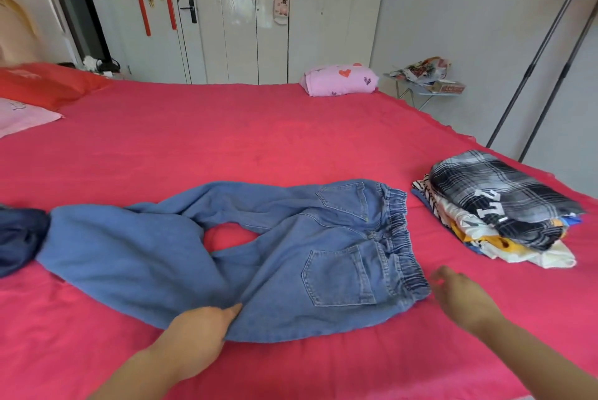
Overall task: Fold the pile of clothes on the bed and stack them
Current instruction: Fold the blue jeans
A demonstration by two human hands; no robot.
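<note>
Head view showed blue jeans [291, 254] spread back-side up on the red bed [259, 140], waistband to the right. Left hand [200, 331] gripped the near leg's fabric, fingers tucked into the denim. Right hand [459, 296], blurred, hovered just right of the waistband, fingers loosely spread, holding nothing. Right of the jeans stood a stack of folded clothes [479, 237], topped by a plaid garment [485, 179] with white block letters, only partly legible. A dark blue garment [19, 237] lay at the jeans' leg ends.

- blue jeans [291, 247] lie spread flat (back pockets up) across the centre, waistband toward the right
- folded stack [498, 208], plaid piece on top, sits at right
</note>
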